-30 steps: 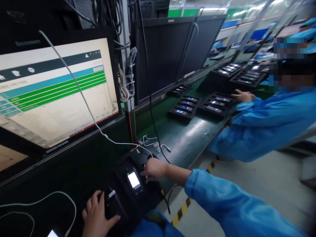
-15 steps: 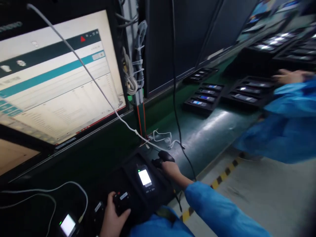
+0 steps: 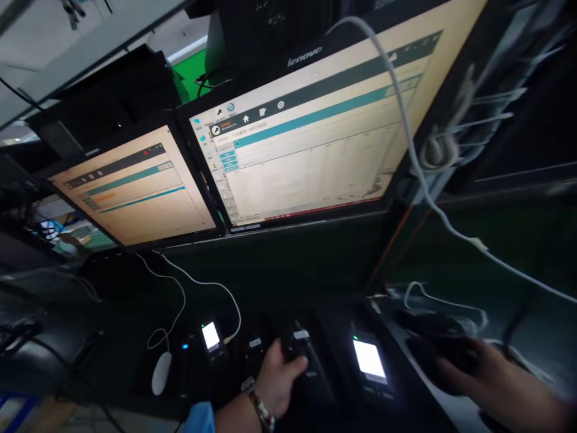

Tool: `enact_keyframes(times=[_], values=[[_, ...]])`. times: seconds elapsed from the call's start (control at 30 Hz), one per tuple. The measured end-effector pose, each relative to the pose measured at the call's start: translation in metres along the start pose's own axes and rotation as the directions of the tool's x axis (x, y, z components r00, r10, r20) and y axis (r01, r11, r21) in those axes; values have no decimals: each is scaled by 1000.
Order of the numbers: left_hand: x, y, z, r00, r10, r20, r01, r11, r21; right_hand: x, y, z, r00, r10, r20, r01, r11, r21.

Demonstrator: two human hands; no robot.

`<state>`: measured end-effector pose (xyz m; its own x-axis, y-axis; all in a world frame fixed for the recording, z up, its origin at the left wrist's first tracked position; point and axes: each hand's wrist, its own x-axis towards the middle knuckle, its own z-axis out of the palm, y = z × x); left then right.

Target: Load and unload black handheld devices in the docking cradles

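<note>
My left hand [image 3: 277,379], with a bracelet at the wrist, is closed around a black handheld device [image 3: 315,376] with a small white label at its top end. Beside it on the left stands another labelled black device [image 3: 255,346]. A black device with a lit white screen [image 3: 369,361] lies in the dark tray between my hands. My right hand [image 3: 491,376], smeared by motion, is wrapped around what looks like a black barcode scanner [image 3: 433,331], right of the tray. Dim light hides the lower parts of the devices.
Two monitors, a left one [image 3: 130,186] and a right one [image 3: 306,144], stand behind. A white cable [image 3: 419,162] hangs across the right one. Left of my hands are a white mouse [image 3: 161,373] and another lit device [image 3: 211,337] with a white cable plugged in.
The view has swung left, bringing the second monitor and the mouse in and taking the co-worker out. My left hand still grips a labelled device; my right hand still holds the scanner.
</note>
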<state>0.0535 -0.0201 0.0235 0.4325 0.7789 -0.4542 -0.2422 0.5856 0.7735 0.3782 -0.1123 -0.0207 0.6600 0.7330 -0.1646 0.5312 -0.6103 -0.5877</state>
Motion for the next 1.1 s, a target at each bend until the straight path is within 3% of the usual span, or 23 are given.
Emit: enact_keyframes(times=[0.07,0.13,0.23,0.33,0.53,0.73,1.1], values=[[-1,9,1,997,-83,-4,81,981,-174,-30,-40,-30,1000,-3,31,-1,992,124],[-1,18,3,990,-137,42,143,954,-263,-64,-82,-44,968,-186,170,118,931,346],[-1,25,6,990,-92,108,115,966,-233,-105,-132,-41,886,-378,268,182,816,548],[-2,22,4,988,-24,150,43,991,-129,-127,-158,-28,844,-441,305,169,758,630],[5,10,-12,963,186,195,-222,957,185,-130,-161,-13,887,-400,229,159,732,663],[10,9,-20,962,166,218,-220,943,250,-126,-148,-18,905,-377,197,192,775,602],[20,3,-21,955,209,213,-258,936,239,-128,-154,-32,914,-365,178,174,748,641]])
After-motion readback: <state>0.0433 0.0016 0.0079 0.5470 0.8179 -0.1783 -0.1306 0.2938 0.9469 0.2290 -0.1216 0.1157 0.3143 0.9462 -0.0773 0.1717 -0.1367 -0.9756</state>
